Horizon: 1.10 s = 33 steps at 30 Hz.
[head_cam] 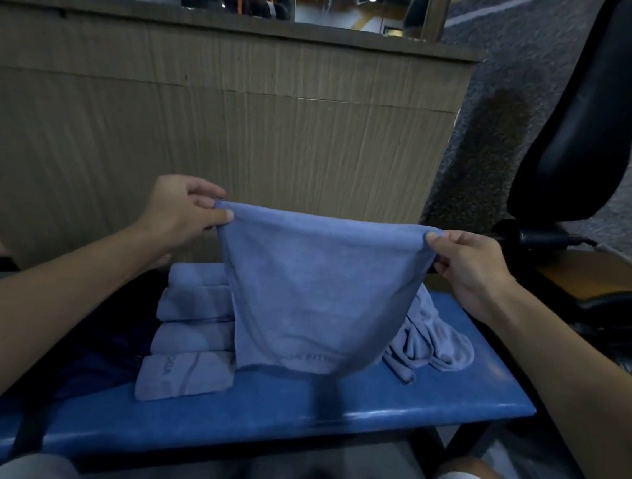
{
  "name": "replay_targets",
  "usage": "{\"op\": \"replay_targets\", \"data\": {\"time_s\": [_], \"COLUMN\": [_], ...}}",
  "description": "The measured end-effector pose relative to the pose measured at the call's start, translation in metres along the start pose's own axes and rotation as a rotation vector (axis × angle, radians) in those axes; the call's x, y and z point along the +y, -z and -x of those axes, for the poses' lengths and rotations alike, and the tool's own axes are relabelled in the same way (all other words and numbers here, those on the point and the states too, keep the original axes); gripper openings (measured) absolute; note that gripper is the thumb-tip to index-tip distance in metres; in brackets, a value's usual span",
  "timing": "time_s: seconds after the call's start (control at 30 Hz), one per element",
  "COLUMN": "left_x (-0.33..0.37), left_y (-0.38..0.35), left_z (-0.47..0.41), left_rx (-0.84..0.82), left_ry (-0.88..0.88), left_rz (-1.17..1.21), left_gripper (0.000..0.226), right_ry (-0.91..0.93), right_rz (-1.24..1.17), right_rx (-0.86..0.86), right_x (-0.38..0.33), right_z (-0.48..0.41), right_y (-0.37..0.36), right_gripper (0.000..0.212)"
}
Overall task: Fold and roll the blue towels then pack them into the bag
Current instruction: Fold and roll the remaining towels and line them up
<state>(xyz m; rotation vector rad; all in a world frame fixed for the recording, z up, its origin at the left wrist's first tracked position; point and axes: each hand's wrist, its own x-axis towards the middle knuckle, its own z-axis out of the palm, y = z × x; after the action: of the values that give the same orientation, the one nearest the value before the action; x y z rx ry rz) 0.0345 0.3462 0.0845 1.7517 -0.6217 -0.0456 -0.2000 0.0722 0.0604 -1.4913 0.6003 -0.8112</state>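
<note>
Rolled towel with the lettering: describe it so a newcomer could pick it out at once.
Find the blue padded bench. Left of the hanging towel, four rolled towels lie in a row on it. Yours is the nearest roll, at the row's front end closest to the person, the only roll showing dark printed lettering.

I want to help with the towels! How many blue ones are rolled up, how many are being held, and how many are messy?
Rolled towels: 4
Held-up towel, pinched by the left hand and the right hand: 1
Messy heap: 1, though it may hide more than one towel
Total: 6
</note>
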Motion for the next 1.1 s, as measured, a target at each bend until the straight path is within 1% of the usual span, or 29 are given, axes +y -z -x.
{"op": "replay_targets", "data": {"time_s": [0.07,0.13,0.23,0.33,0.4,0.53,0.67,0.77,0.83,0.9,1.0,1.1], "left_x": [0.001,0.002,0.005,0.009,0.011,0.009,0.001,-0.005,-0.008,-0.012,-0.018,-0.023], "left_y": [0.003,0.003,0.002,0.001,-0.002,-0.006,-0.009,-0.013,-0.014,-0.013,-0.01,-0.01], "left_z": [0.0,0.001,0.002,0.006,0.009,0.016,0.022,0.03,0.036,0.042,0.049,0.057], "left_rx": [0.024,0.045,0.075,0.065,0.068,0.097,0.119,0.102,0.067,0.022,-0.046,-0.059], "left_ry": [-0.045,-0.083,-0.098,-0.078,-0.082,-0.113,-0.144,-0.135,-0.115,-0.094,-0.068,-0.062], "left_rz": [-0.041,-0.031,0.046,0.185,0.225,0.235,0.186,0.16,0.145,0.139,0.149,0.141], "left_gripper": [0.022,0.018,0.015,0.013,0.012,0.011,0.013,0.013,0.013,0.016,0.021,0.022], "right_ry": [0.031,0.057,0.078,0.087,0.096,0.11,0.071,0.043,0.026,0.032,0.046,0.04], "right_rz": [0.025,0.024,0.022,0.008,-0.03,-0.077,-0.047,-0.009,0.019,0.046,0.071,0.07], "right_rx": [0.032,0.028,0.053,0.058,0.071,0.126,0.152,0.142,0.122,0.135,0.159,0.158], "right_x": [0.0,0.0,0.001,0.001,-0.001,-0.001,0.006,0.013,0.018,0.022,0.025,0.028], "right_z": [-0.001,-0.001,-0.004,-0.005,-0.003,0.002,0.006,0.009,0.01,0.015,0.022,0.028], "right_y": [0.0,0.0,0.004,0.005,0.003,0.002,0.004,0.009,0.013,0.017,0.021,0.024], "right_gripper": [0.013,0.015,0.021,0.027,0.03,0.031,0.027,0.019,0.018,0.009,0.018,0.022]}}
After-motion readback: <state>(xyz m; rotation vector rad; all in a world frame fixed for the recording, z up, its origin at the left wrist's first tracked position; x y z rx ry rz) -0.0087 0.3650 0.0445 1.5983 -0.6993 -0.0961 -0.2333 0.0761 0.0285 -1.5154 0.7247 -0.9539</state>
